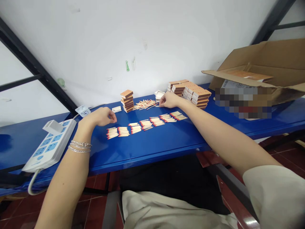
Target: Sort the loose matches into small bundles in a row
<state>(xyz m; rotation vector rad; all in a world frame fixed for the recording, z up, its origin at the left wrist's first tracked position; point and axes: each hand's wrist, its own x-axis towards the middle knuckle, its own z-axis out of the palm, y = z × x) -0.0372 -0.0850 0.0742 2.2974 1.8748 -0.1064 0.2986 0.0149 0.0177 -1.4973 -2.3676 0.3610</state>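
On the table [152, 148], left hand [101, 116] and right hand [169, 100] flank seven match piles [145, 124].

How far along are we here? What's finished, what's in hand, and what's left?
Done: seven bundles of red-tipped wooden matches lie in a row on the glossy blue table. In hand: nothing visibly held; the right hand rests near a loose pile of wooden matches, the left hand near the row. Left: that pile and the stacked orange cardboard matchboxes.
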